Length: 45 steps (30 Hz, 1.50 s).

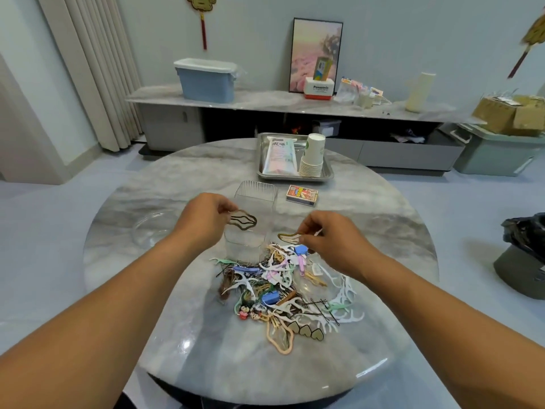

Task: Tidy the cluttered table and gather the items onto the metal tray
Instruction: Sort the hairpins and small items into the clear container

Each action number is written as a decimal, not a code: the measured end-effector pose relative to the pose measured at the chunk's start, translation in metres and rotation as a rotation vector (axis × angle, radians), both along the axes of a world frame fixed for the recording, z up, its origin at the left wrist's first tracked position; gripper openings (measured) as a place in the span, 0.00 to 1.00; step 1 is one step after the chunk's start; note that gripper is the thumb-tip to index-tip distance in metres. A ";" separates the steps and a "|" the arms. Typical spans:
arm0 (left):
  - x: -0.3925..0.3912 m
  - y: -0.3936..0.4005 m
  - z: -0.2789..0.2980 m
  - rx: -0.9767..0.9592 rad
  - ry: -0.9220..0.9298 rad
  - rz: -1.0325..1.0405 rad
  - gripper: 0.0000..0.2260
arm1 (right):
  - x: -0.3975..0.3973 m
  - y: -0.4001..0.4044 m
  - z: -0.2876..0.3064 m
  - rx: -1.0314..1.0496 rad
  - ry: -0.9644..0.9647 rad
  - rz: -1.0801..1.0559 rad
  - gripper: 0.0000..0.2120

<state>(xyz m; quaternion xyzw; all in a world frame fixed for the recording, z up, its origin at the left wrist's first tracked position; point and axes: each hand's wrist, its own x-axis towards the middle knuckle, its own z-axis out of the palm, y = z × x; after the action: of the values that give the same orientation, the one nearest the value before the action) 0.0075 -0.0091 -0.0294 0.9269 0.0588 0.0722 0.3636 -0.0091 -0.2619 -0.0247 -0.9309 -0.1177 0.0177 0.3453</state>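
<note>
Nearest: heap of small clutter (pixel 280 290) on the marble surface (pixel 188 358) — white floss picks, black bobby pins, blue binder clips, cartoon charms, a row of heart-shaped clips, a peach wavy-outline hair clip at the near edge. Unsorted, all below and short of both sets of fingers.

Right hand (pixel 330 237): fingers (pixel 303 239) curled, pinching a gold hair clip (pixel 287 237) at one end, just off the far rim of the heap; likely mid-pick, clip tilted toward the container. Something thin and white also caught between the fingers, unclear what.

Left hand (pixel 203 219): thumb and forefinger pinching a gold wavy-outline hair clip (pixel 243 221), held in the air over the near clear plastic container (pixel 244 243). Probably sorting like with like before the move to the tray.

Beyond the fingers: second clear ribbed container (pixel 256 191), empty-looking; matchbox (pixel 302 196) just right of it. Clear glass bowl (pixel 150 228) left of the left wrist.

Farthest: metal tray (pixel 327 172) at the far edge, well apart from both hands, already carrying a flat plastic packet (pixel 278 156) and a tipped stack of paper cups (pixel 312 156). Room left along its near side, by appearance.
</note>
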 end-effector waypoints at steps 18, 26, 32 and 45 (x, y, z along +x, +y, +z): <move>0.027 -0.004 -0.019 -0.012 -0.262 0.084 0.08 | 0.051 0.077 -0.011 0.184 -0.199 -0.114 0.10; 0.028 -0.001 -0.026 -0.092 -0.199 0.005 0.16 | 0.052 0.060 -0.014 0.187 -0.152 -0.115 0.15; 0.011 -0.015 -0.024 0.062 -0.197 -0.136 0.07 | 0.038 0.025 -0.005 -0.132 0.147 0.069 0.06; -0.036 -0.053 -0.040 0.436 0.405 -0.737 0.15 | -0.036 0.012 -0.027 -0.843 0.458 0.395 0.21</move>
<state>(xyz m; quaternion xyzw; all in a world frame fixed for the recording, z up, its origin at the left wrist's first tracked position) -0.0282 -0.0617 -0.0695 0.9361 -0.2211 -0.2331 0.1431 -0.0455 -0.2496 -0.0515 -0.9214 -0.1952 0.3319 -0.0529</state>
